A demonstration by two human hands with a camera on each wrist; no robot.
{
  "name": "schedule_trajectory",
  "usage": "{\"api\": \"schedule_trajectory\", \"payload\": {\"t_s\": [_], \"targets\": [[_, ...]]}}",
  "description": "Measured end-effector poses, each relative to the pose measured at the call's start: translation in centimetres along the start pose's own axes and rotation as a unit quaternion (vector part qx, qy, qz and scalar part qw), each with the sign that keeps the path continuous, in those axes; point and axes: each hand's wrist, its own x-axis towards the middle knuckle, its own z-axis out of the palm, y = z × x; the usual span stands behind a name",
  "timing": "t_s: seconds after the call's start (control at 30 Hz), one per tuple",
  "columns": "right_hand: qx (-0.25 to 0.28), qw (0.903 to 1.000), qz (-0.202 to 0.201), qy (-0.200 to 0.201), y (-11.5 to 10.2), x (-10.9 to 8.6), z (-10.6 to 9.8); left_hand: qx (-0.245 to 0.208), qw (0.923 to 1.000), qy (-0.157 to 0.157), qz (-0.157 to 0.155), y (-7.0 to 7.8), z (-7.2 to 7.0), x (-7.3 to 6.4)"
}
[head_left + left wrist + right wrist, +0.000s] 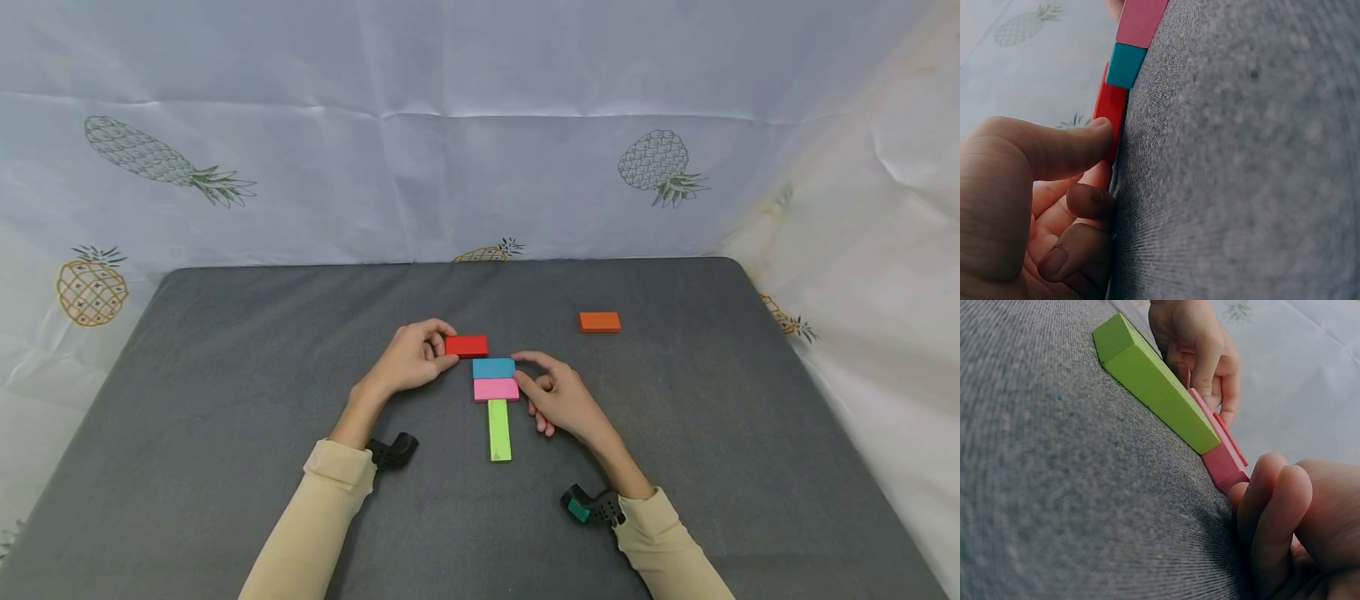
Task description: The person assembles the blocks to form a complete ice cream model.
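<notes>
Pinch grip: left hand (409,357) held red block (468,346) by its left end | right hand (564,402) curled, thumb and forefinger at blue block (493,368), hold unclear | red block was bright, oblong, just beyond blue block, which abutted pink block (495,389).

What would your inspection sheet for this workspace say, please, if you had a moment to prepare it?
Surface: dark grey cloth-covered table.
Blocks: green block meets pink block laid crosswise, then blue block; red block lies beyond, offset left; orange block sits apart, to the right.
Clutter: nothing seen.
Hands: left hand pinches the red block; right hand is at the blue block's right end, grip unclear.
Cables: nothing seen.
Surroundings: pineapple-print fabric behind the table.
</notes>
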Motion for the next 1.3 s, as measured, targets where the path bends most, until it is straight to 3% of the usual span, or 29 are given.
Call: {"api": "schedule_trajectory", "payload": {"t_s": [0.57,1.0,1.3], "targets": [[-0.002,1.0,0.006,0.005,-0.11,0.03,0.05,0.012,0.9997,-0.015,-0.013,0.37,0.42,0.4],[-0.002,1.0,0.006,0.004,-0.22,0.03,0.07,0.013,0.9997,-0.018,0.013,0.06,0.21,0.31],[0.0,1.0,0.006,0.0,-0.08,0.09,0.01,-0.004,0.9996,-0.027,-0.01,-0.07,-0.12,0.14]]}}
